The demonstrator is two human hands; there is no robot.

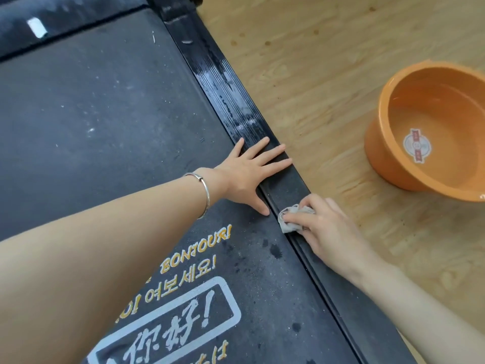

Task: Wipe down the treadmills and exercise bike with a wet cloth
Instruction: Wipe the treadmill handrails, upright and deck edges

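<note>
A treadmill fills the left of the view, with a dark grey belt [110, 122] printed with white and orange greetings near the bottom. Its black side rail [231, 101] runs diagonally from top centre to bottom right and looks wet and streaked in its upper part. My left hand [249, 174] lies flat with spread fingers across the belt edge and the rail, a silver bangle on the wrist. Just below it, my right hand [325, 227] presses a small crumpled grey cloth [288, 219] onto the rail.
An orange plastic basin [388, 164] holding water stands on the light wooden floor [328, 61] to the right of the rail. The treadmill's black front cover [78, 19] lies along the top left.
</note>
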